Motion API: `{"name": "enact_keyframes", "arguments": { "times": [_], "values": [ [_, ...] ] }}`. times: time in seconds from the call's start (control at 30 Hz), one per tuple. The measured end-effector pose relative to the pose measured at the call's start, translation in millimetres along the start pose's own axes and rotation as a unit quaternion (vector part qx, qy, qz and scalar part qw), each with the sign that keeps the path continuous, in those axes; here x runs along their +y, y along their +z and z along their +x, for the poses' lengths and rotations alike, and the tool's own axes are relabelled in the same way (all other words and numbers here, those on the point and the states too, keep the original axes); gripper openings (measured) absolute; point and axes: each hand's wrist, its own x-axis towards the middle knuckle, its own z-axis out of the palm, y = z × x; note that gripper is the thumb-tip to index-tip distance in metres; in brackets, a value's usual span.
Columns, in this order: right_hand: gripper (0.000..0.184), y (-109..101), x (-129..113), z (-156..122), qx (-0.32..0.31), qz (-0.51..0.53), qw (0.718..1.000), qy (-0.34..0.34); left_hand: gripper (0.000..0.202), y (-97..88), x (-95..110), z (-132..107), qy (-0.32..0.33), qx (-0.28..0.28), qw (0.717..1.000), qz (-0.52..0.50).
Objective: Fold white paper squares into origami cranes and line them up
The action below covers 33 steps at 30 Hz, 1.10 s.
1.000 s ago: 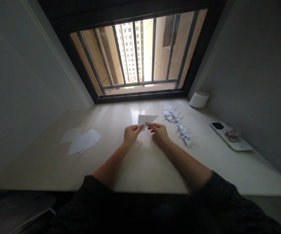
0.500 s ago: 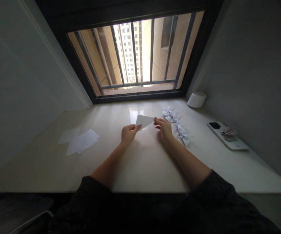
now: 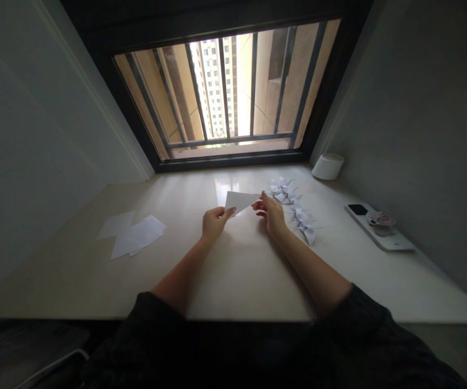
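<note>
A folded white sheet of paper, roughly triangular, is held up over the white surface in front of me. My left hand pinches its left lower part, with the thumb lying on the near face. At the pointed right end, the thumb and index finger of my right hand meet the paper's tip. The other right fingers are curled loosely below. Just beyond my right hand lies a row of several small folded paper figures with thin pointed ends.
Several loose white sheets overlap on the left of the white sill. To the right lies a phone with a round grip on its back. A white cup-like object stands in the far right corner, beside the barred window.
The fingertips of my right hand have shifted slightly up and right along the paper's pointed end, with the lower fingers spreading a little. My left hand keeps its pinch.
</note>
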Motion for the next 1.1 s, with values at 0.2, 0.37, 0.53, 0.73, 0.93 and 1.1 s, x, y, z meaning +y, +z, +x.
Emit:
{"name": "enact_keyframes", "arguments": {
  "times": [0.2, 0.37, 0.53, 0.73, 0.93, 1.1],
  "values": [
    [0.049, 0, -3, -3, -0.059, -0.018, 0.998, 0.010, 0.039, -0.6, 2, -1, 0.013, 0.029, 0.999, 0.018],
    [0.033, 0, 4, -2, -0.073, -0.085, 0.993, -0.032, 0.035, -1.3, 4, -1, -0.005, 0.027, 0.999, 0.020],
    [0.029, 1, 9, 0, -0.094, -0.028, 0.995, 0.011, 0.035, -3.4, 3, 3, -0.016, 0.069, 0.995, -0.077],
    [0.027, 5, 8, -5, -0.087, 0.021, 0.995, 0.044, 0.051, 7.0, -6, 2, -0.047, 0.040, 0.982, -0.176],
    [0.030, 13, 12, -17, -0.150, -0.010, 0.988, 0.031, 0.027, 9.1, -3, -2, 0.005, -0.005, 0.993, -0.121],
    [0.033, 15, 13, -23, -0.177, -0.055, 0.983, 0.014, 0.029, 5.4, -3, -1, 0.013, 0.003, 0.994, -0.108]
  ]
}}
